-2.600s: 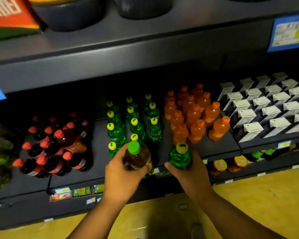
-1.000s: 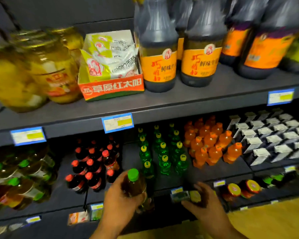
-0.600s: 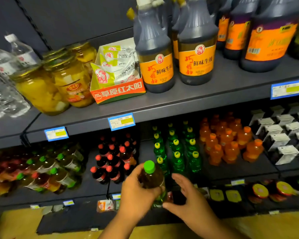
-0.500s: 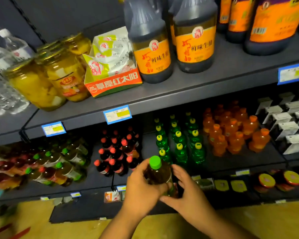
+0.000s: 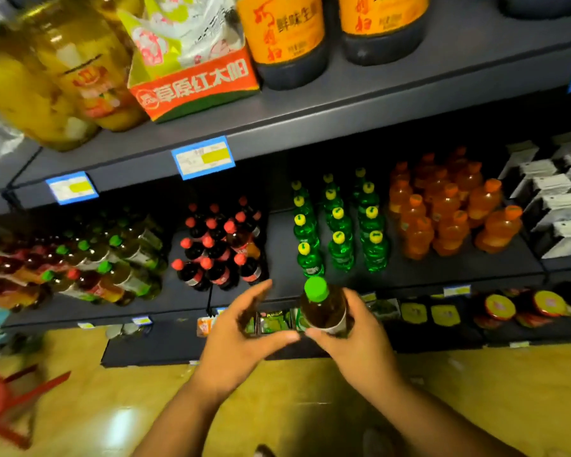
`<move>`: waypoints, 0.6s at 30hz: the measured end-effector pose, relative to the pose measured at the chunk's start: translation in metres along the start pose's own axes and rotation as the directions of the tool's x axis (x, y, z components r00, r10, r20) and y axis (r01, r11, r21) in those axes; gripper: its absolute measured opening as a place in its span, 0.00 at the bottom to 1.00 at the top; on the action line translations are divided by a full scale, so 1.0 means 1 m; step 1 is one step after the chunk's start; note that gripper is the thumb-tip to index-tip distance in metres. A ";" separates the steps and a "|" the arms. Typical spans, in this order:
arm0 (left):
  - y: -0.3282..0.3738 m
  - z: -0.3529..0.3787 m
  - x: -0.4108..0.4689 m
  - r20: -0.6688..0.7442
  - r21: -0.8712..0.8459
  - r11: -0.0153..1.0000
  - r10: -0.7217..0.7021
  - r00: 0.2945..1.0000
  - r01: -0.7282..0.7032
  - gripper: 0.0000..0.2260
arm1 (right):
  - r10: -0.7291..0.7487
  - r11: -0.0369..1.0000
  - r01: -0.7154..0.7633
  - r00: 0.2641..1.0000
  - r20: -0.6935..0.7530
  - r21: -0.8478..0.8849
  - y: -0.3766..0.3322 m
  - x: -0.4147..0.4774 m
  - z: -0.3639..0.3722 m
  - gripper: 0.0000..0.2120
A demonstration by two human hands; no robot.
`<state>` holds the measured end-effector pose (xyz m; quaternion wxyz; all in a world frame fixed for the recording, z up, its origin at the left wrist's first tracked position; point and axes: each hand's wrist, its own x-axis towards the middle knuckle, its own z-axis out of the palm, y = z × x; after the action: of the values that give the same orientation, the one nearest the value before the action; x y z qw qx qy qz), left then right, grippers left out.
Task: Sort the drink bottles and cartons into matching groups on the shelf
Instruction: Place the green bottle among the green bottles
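A brown tea bottle with a green cap (image 5: 322, 306) stands upright in my right hand (image 5: 356, 338), in front of the middle shelf's edge. My left hand (image 5: 241, 334) is just left of it, fingers spread, holding nothing. On the shelf behind stand dark cola bottles with red caps (image 5: 218, 249), green bottles with yellow caps (image 5: 338, 225), orange bottles (image 5: 449, 209) and white cartons (image 5: 554, 199). At far left lies a mixed pile of green-capped and red-capped tea bottles (image 5: 89, 265).
The upper shelf (image 5: 310, 117) carries yellow fruit jars (image 5: 47, 70), a red snack box (image 5: 192, 84) and dark sauce jugs (image 5: 287, 44). Small jars and packets line the low shelf (image 5: 495, 308). A red stool (image 5: 0, 404) stands on the yellow floor at left.
The green-capped bottle has passed from my left hand to my right hand. My left hand has let go and opened. The view has swung left and down.
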<state>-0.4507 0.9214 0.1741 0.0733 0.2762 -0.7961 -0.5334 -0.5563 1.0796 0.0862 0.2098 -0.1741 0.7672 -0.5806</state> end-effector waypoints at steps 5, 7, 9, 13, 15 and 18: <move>-0.028 -0.058 -0.012 -0.101 -0.052 0.997 -0.058 0.993 0.053 0.38 | 0.015 1.000 -0.015 0.999 -0.035 -0.025 -0.005 0.008 0.011 0.31; -0.037 -0.077 -0.015 -0.130 -0.066 0.996 -0.074 0.989 0.065 0.37 | 0.002 1.000 -0.003 0.999 -0.033 -0.026 -0.011 0.011 0.022 0.30; -0.041 -0.094 -0.013 -0.140 -0.075 0.996 -0.068 0.988 0.058 0.37 | 0.001 1.000 -0.002 1.000 -0.027 -0.029 -0.019 0.014 0.035 0.29; -0.045 -0.141 -0.001 -0.131 -0.103 0.994 0.007 0.991 -0.021 0.37 | -0.006 0.999 0.003 0.998 -0.066 -0.049 -0.042 0.019 0.071 0.25; -0.055 -0.173 0.003 -0.135 -0.118 0.991 0.052 0.990 -0.068 0.37 | -0.032 0.997 0.027 0.997 -0.064 -0.068 -0.056 0.020 0.093 0.25; -0.081 -0.223 0.003 -0.107 -0.122 0.988 0.084 0.991 -0.097 0.36 | -0.074 0.992 0.066 0.995 -0.069 -0.107 -0.076 0.022 0.132 0.24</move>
<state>-0.3319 0.7167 0.1950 0.1553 0.2614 -0.7675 -0.5644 -0.5045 0.9406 0.1251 0.1520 -0.1905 0.7972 -0.5524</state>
